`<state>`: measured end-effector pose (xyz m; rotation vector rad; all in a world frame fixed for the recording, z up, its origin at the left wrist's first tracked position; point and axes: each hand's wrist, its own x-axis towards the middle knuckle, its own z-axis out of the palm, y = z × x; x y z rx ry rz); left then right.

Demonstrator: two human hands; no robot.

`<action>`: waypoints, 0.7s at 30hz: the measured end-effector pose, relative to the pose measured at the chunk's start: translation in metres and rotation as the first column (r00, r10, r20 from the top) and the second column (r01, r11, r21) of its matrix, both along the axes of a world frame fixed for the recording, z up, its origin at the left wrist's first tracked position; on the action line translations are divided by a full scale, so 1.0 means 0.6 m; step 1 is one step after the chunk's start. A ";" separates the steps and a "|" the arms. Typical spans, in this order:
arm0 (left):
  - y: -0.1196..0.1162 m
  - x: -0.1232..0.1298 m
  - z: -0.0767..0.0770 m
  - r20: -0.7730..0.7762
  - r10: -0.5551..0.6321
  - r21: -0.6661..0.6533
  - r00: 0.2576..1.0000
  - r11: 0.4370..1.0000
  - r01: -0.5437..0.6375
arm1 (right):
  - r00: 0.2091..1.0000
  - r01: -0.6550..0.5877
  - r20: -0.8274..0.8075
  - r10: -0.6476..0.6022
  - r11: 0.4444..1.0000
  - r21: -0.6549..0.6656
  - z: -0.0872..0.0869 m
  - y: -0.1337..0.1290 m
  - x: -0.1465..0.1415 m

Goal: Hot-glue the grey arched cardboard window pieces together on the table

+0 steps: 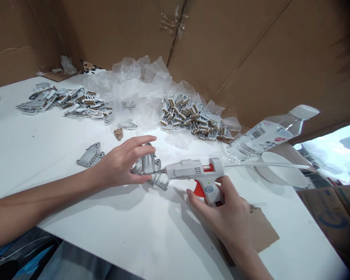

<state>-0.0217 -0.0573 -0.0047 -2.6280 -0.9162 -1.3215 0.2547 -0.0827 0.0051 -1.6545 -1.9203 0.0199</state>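
Observation:
A white glue gun point(189, 170) with an orange trigger is gripped in my right hand point(231, 212). A long clear glue stick point(268, 165) sticks out of its back. The gun's metal nozzle points left and meets the lower edge of a small grey cut-out piece point(148, 158). My left hand point(121, 161) pinches that piece upright between thumb and fingers. Just behind and below it, more grey pieces point(161, 181) lie on the white table. Two similar pieces point(89, 154) lie left of my left hand, partly overlapping.
A heap of cut-out pieces point(192, 116) lies at the back, another pile point(67, 100) to the left. Crumpled clear plastic point(140, 89) sits between them. A tilted plastic bottle point(268, 132) and white bowl point(288, 175) stand right. Cardboard walls point(227, 42) close off the back.

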 end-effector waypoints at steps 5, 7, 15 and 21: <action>-0.001 0.000 0.000 -0.001 0.014 -0.020 1.000 1.000 -0.014 | 1.000 0.012 -0.028 -0.013 0.999 -0.040 0.007 -0.003 -0.005; 0.000 0.000 -0.001 0.005 0.021 -0.028 1.000 0.999 -0.021 | 0.998 0.010 -0.054 -0.013 0.998 -0.063 0.010 -0.003 -0.007; -0.004 0.014 -0.009 0.092 -0.024 -0.211 0.995 0.977 0.043 | 0.962 0.090 -0.241 -0.130 0.981 -0.170 0.027 0.006 0.004; -0.013 0.068 -0.016 -0.009 -0.195 -0.493 0.981 0.854 0.165 | 0.839 0.084 -0.505 -0.203 0.965 -0.247 0.028 0.018 0.028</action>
